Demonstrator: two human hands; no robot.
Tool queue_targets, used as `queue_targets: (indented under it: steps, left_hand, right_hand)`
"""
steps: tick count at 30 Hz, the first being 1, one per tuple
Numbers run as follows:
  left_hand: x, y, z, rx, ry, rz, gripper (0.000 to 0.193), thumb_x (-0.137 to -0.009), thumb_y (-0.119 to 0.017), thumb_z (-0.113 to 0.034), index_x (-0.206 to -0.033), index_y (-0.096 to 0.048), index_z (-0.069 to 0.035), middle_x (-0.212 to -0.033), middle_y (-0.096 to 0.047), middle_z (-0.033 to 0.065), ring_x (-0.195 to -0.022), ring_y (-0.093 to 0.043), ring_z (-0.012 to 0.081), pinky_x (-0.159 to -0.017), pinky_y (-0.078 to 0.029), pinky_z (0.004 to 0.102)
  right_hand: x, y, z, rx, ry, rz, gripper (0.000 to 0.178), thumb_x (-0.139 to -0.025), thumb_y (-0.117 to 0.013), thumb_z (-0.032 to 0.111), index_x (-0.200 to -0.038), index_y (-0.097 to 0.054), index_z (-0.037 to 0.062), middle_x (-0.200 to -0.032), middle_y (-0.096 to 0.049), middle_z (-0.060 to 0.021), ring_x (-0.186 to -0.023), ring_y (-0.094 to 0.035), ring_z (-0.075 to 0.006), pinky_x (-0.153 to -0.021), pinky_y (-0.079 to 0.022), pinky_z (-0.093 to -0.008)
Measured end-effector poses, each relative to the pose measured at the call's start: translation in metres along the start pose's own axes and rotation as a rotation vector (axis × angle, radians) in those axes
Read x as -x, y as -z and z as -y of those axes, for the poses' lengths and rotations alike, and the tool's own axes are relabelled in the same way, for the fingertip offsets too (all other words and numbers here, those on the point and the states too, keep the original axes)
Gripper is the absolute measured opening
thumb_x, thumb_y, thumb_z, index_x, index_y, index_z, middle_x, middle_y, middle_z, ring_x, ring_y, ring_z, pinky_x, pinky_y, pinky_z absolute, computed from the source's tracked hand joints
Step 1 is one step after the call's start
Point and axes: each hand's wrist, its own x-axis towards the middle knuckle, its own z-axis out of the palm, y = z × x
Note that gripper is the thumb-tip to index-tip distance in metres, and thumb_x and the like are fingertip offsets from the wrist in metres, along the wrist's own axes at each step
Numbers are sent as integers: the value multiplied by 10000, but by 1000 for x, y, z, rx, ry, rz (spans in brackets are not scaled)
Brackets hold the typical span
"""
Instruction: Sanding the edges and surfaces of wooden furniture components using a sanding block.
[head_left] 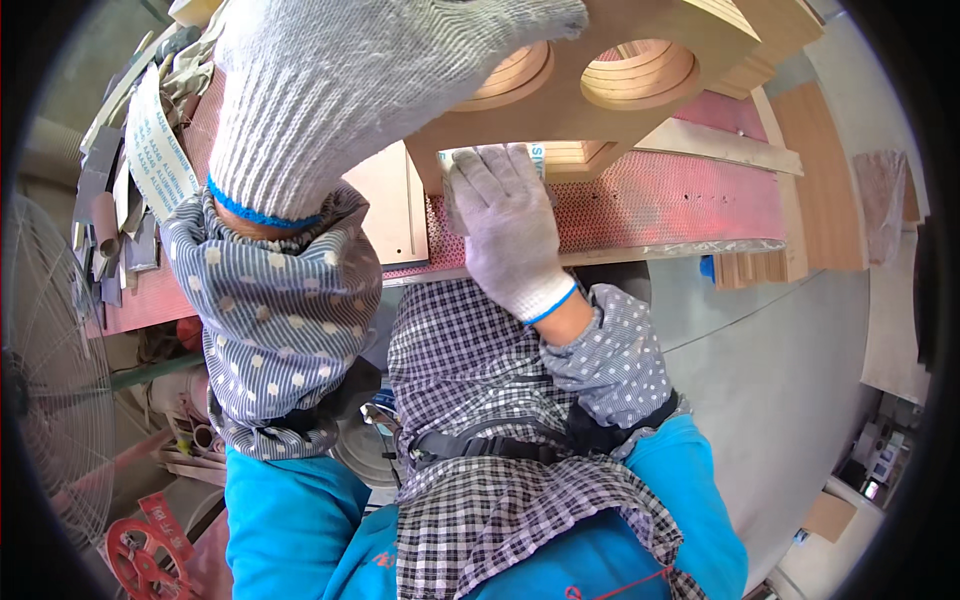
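Left hand (pixel 340 90), gloved, fingers clasp top of wooden panel (pixel 600 110) with two round holes. Right hand (pixel 510 225) fingers press sandpaper sheet (pixel 490 155) against panel's lower edge, above red worktop (pixel 680 200).

**Workbench with a red mesh mat**

A workbench (pixel 600 255) carries a red mesh mat (pixel 660 200). On it lie a pale wooden board (pixel 395 205), a long wooden strip (pixel 730 145) and, at the left end, sandpaper strips (pixel 150 150) among grey scraps (pixel 105 220). The wooden panel with round holes (pixel 600 110) rests on the mat.
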Motion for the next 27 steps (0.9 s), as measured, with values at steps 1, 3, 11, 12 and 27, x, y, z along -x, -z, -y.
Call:
queue_targets:
  steps: [1, 3, 11, 12, 27]
  left_hand:
    - [1, 8, -8, 81, 83, 73, 521, -767, -911, -340, -1092, -718, 19, -943, -696, 155, -871, -716, 264, -787, -574, 382]
    - [14, -6, 3, -74, -111, -69, 520, -766, -910, -338, -1088, -715, 21, -934, -692, 153, -862, -715, 265, -781, -574, 384]
    - [14, -3, 8, -246, -284, -137, 489, -763, -915, -333, -1044, -714, 13, -904, -688, 140, -803, -706, 263, -760, -571, 381]
    - [10, -4, 13, -191, -115, -106, 483, -758, -922, -337, -1024, -716, 10, -904, -689, 138, -800, -704, 260, -759, -571, 381]
    - [13, -24, -2, -357, -252, -195, 494, -774, -924, -339, -1053, -722, 15, -934, -686, 146, -852, -704, 270, -779, -566, 377]
  right_hand:
    - [-3, 4, 0, -40, 17, 21, 444, -909, -526, 145, -1312, -660, 13, -1391, -652, -177, -1397, -551, -320, -1256, -310, -513]
    - [-10, 14, -10, 15, 3, 34, 430, -911, -521, 138, -1300, -660, 18, -1348, -663, -171, -1347, -574, -326, -1241, -325, -509]
    - [-3, 2, 5, 69, 48, 8, 455, -892, -570, 161, -1309, -658, 1, -1272, -669, -160, -1305, -568, -326, -1230, -319, -517]
    - [-2, 3, -3, 144, 20, 5, 432, -885, -575, 161, -1282, -667, 15, -1253, -670, -157, -1286, -575, -323, -1216, -335, -508]
    - [-9, 18, -20, 137, -211, 38, 349, -891, -569, 126, -1212, -672, 34, -1193, -675, -132, -1236, -597, -333, -1119, -415, -507]
